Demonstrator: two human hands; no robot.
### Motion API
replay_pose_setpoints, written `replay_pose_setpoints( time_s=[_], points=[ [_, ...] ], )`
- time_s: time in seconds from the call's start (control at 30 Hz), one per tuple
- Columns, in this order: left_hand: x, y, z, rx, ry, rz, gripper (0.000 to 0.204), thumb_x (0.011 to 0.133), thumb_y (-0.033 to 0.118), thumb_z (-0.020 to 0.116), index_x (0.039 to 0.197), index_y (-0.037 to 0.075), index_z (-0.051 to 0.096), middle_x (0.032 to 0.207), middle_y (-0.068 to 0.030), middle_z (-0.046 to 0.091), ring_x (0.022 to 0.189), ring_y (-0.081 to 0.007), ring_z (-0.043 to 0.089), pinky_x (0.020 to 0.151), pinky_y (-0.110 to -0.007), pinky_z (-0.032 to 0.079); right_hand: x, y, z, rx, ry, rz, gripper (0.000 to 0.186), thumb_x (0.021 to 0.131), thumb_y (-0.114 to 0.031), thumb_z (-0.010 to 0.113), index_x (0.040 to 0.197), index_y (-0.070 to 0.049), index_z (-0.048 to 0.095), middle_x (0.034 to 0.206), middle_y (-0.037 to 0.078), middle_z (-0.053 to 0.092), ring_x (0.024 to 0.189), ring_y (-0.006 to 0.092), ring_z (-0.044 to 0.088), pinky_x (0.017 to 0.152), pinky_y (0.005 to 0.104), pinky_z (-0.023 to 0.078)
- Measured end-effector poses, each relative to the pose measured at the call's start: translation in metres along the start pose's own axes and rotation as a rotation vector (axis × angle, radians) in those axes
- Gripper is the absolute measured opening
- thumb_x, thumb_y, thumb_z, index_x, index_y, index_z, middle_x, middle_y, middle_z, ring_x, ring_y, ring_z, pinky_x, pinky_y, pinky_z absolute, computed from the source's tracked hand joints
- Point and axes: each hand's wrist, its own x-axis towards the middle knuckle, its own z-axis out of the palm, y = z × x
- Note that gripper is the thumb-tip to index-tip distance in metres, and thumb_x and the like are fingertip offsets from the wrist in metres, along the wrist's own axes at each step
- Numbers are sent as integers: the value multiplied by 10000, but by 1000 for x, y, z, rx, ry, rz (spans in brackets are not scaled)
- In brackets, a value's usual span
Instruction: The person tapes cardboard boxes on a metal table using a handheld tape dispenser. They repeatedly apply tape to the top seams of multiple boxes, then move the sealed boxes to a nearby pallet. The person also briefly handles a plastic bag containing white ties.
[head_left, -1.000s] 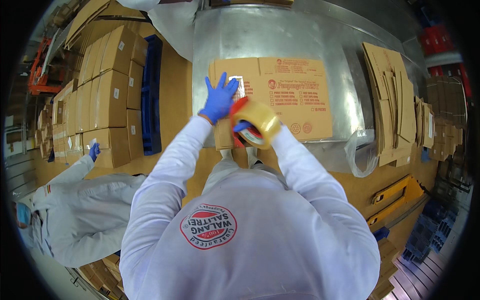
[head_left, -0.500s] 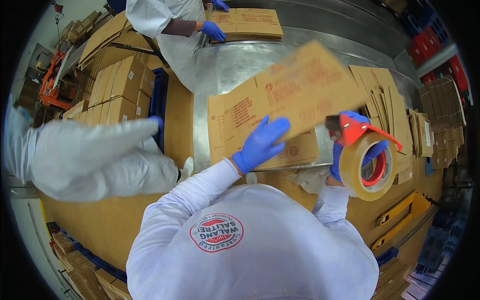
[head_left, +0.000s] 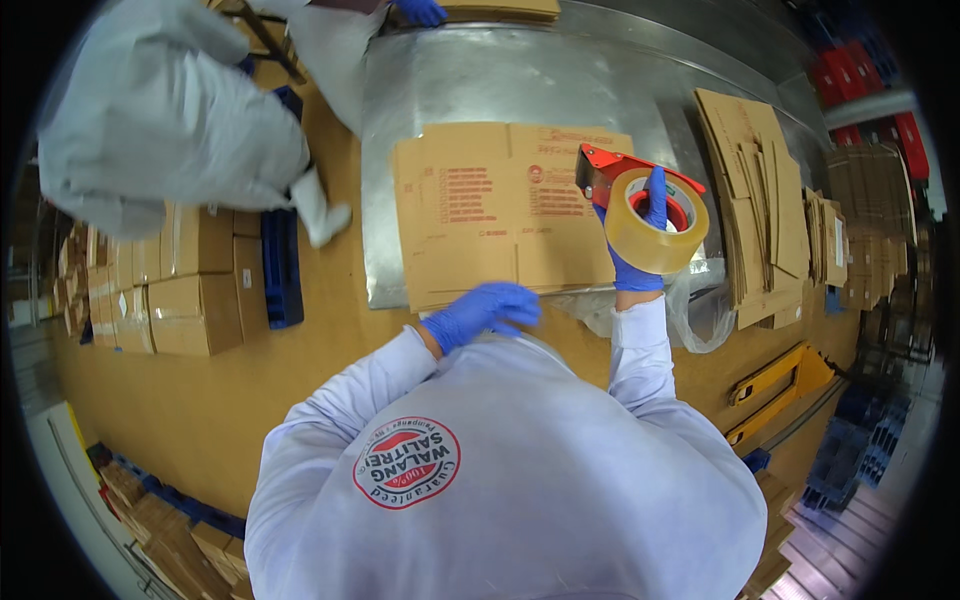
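Observation:
A flattened cardboard carton (head_left: 465,260) with red print lies on the metal table, its near edge close to my body. Just off that edge, my left hand (head_left: 483,312) in a blue glove holds nothing; its fingers stretch to the right. My right hand (head_left: 634,278), gloved too, grips a red tape dispenser (head_left: 628,162) with a wide roll of clear tape (head_left: 640,238) on it. Its thumb reaches into the roll's core. The dispenser is over the right side of the carton, and its handle is mostly hidden.
More flattened cartons (head_left: 740,190) lean at the table's right side, near a clear plastic bag (head_left: 700,320). A yellow pallet jack (head_left: 780,390) is at the lower right. On the left, a person in white (head_left: 180,130) bends near stacked boxes (head_left: 190,310). Another person's blue-gloved hand (head_left: 420,12) rests at the far edge.
The raised, tilted carton now lies flat on the table. My left hand has come off it and drawn back toward me. My right hand has moved left with the tape dispenser.

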Motion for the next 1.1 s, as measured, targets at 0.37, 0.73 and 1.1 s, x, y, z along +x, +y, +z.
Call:
replay_pose_setpoints(
  time_s=[0.37, 0.73, 1.1],
  points=[
    [-37, 3, -125, 1763, 682, 419, 1119, 661, 641, 747, 1536, 124, 279, 1625, -23, 205, 1505, -350, 87, 1094, -747, -41, -34, -47, 194, 600, -397, -54, 434, 662, -24, 848, 1066, -58, 694, 1112, 123, 656, 988, 245, 645, 867, 345, 545],
    [-28, -6, -129, 1721, 738, 567, 1066, 657, 668, 734, 1508, 149, 356, 1597, -2, 283, 1494, -364, 138, 1086, -756, -31, -92, -2, 183, 764, -616, 431, 408, 664, -176, 898, 998, -62, 691, 972, 111, 674, 910, 249, 659, 837, 363, 546],
    [-25, -6, -117, 1820, 739, 456, 1075, 660, 667, 741, 1510, 139, 350, 1590, -34, 304, 1486, -378, 163, 1079, -757, -37, -114, 1, 164, 278, -944, 213, 220, 887, -164, 595, 971, 12, 696, 930, 214, 683, 846, 334, 662, 756, 424, 515]
  ],
)
